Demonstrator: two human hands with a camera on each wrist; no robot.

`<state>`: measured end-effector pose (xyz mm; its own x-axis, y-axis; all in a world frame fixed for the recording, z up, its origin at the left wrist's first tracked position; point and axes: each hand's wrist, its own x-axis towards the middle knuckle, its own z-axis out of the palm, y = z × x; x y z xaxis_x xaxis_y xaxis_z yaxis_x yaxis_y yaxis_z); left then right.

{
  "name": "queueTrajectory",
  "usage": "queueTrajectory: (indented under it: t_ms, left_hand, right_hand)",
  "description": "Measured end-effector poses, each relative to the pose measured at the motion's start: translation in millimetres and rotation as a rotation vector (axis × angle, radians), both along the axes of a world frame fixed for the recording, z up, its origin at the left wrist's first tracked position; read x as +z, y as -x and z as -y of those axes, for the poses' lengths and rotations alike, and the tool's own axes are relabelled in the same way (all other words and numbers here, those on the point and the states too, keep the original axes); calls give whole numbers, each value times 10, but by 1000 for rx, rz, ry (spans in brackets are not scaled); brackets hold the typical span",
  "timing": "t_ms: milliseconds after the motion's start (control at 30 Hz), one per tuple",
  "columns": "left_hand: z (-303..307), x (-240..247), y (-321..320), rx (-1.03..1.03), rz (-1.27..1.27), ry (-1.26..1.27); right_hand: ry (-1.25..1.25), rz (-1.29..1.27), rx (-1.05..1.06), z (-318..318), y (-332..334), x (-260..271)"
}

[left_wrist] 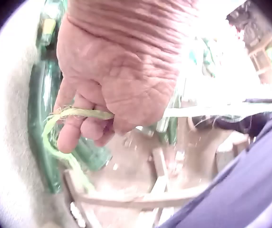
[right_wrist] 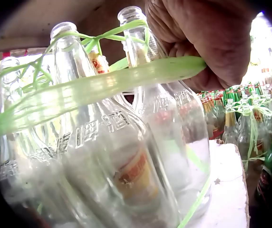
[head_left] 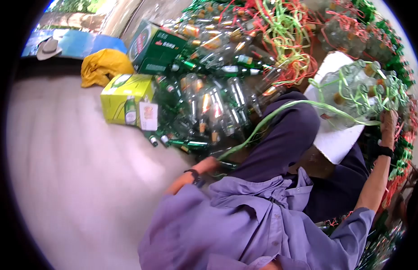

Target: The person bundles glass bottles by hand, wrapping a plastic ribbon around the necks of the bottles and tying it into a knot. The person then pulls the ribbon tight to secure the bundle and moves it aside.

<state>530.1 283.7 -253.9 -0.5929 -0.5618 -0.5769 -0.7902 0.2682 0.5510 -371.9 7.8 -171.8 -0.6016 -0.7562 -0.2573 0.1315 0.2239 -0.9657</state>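
Observation:
A bundle of clear glass bottles point(head_left: 353, 92), laced round the necks with green plastic twine point(head_left: 281, 107), stands on a white board point(head_left: 337, 146) at the person's right knee. At the bundle's near side the right hand point(head_left: 388, 127) grips the flat green twine. In the right wrist view that hand point(right_wrist: 207, 40) is beside a bottle neck, and the twine point(right_wrist: 102, 84) stretches across the bottles. Low by the left knee, the left hand point(head_left: 208, 165) holds the other stretch of twine. Its fingers point(left_wrist: 69, 135) curl around the strand in the left wrist view, with a frayed tail hanging down.
Loose clear and green bottles point(head_left: 200, 105) lie heaped in front. A yellow-green carton point(head_left: 116, 101), a dark green carton point(head_left: 161, 47) and a yellow bag point(head_left: 107, 65) stand left of them. Red and green twine point(head_left: 285, 40) hangs over the pile. More tied bottles point(head_left: 344, 33) stand behind.

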Motion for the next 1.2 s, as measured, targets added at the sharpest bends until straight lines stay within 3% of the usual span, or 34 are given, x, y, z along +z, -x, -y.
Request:
queueTrajectory:
  t_ms: [33,67,100,133,167,200,233,267,300,333,367,433,467,500,533,600,633,700,733,767,800,867,900,933,967,1000,1033,1067,1133,1167,1200]
  left_hand:
    - [525,706,253,410,179,-384]
    - [731,744,-6,58,49,-25]
    - [964,967,-2,545,-145,-182]
    - [1228,1283,105,974,-172,-282]
    - [1465,1367,-11,1060,-356,-229]
    - [1759,1639,62,1059,-409,-142]
    - [2040,1913,164,1089,-511,-74]
    - [2314,2127,194,1018,-569,48]
    - [2585,2472,352,952,-585,110]
    - [2847,2698,416,998,-585,138]
    - [3077,2903,500,1062,-626,204]
    - [3547,3173,468,1012,-873,222]
    - [3821,3231,460,1118,-968,195]
    - [4059,3257,476,1229,-1060,166]
    - [4229,3257,542,1207,-1069,158]
    - [4565,3193,657,1534,-887,393]
    - [4806,3042,535,1444,-938,323]
    - [5256,2905,708,1391,-649,409]
    - [5323,2751,912,1164,-619,577]
    - [5000,3021,1659,987,-159,838]
    - [5043,2891,1853,769,-133,953]
    - [4824,2985,2533,468,-16,835]
    - [4879,2977,2695,326,-50,604]
    - [5052,2671,2710,89,-194,653]
    - [4664,3074,3188,55,-57,588]
    - [4645,3002,3329,-190,-112,719]
    - [4360,3218,3660,-351,142,941]
    - [4128,3427,3976,-358,112,901]
    - [3821,3332,4385,-103,-415,744]
    - [3632,3264,4575,-83,-426,797]
    - [3458,3197,4735,-63,-438,850]
  right_hand:
    - [30,-20,-22,-48,-166,116]
    - [49,-40,2,-62,-214,151]
    - [24,-15,44,-85,-400,383]
    - [24,-63,56,-82,-423,371]
    - [23,-85,-44,-32,-416,285]
    - [72,-248,153,-30,-178,12]
    - [297,-384,266,99,432,-756]
    - [146,-259,105,-32,-312,-7]
    - [199,-457,206,49,47,-437]
    - [144,-369,172,68,-6,-353]
    - [198,-436,276,37,-102,-181]
    - [559,-406,445,103,-24,-315]
    - [542,-405,323,82,-208,-196]
    - [303,-324,267,-3,-434,160]
    - [308,-321,207,-29,-681,391]
    - [249,-200,121,-42,-783,524]
    - [184,-79,96,-44,-773,501]
    - [230,-162,103,-70,-866,639]
    - [232,-102,76,-66,-899,650]
    - [236,-44,51,-51,-896,632]
    - [271,-29,52,-28,-875,561]
    - [241,-77,51,-24,-863,566]
    - [224,-75,44,-39,-899,620]
    - [217,-88,49,-52,-924,678]
    - [214,-57,53,-63,-930,698]
    - [222,-126,88,-55,-880,642]
    - [229,-194,125,-17,-815,539]
    - [227,-194,122,36,-721,380]
    - [345,-697,197,123,-573,81]
    - [345,-694,198,97,-666,222]
    - [255,-441,151,42,-835,531]
